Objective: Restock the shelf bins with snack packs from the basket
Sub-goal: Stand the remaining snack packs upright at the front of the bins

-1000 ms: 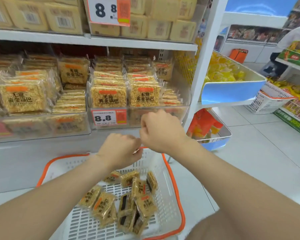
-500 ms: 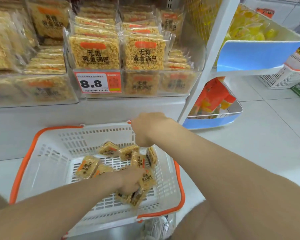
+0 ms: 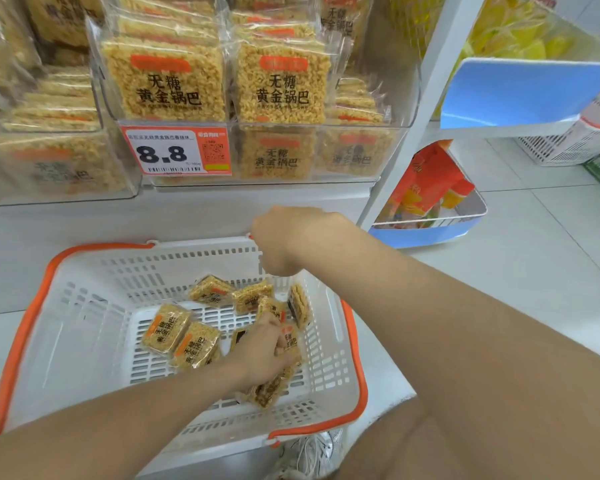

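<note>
A white basket [image 3: 84,306] with an orange rim sits low in front of the shelf and holds several small yellow snack packs [image 3: 167,329]. My left hand [image 3: 264,351] reaches down inside it, its fingers curled round a snack pack [image 3: 269,391] in the pile at the right. My right hand [image 3: 284,244] is a fist at the basket's far rim and grips its edge. Above stands a clear shelf bin [image 3: 357,155] filled with larger packs of the same snack [image 3: 281,83].
An orange 8.8 price tag [image 3: 175,155] hangs on the bin front. More clear bins [image 3: 49,168] stand to the left. Blue end-of-aisle trays [image 3: 430,233] with orange bags are at the right, beyond a white upright [image 3: 406,140]. My shoe [image 3: 309,455] is under the basket.
My left hand dropped from the basket's far rim into the basket and onto the packs. My right hand stayed at the rim. The view tilted down and closer to the bins.
</note>
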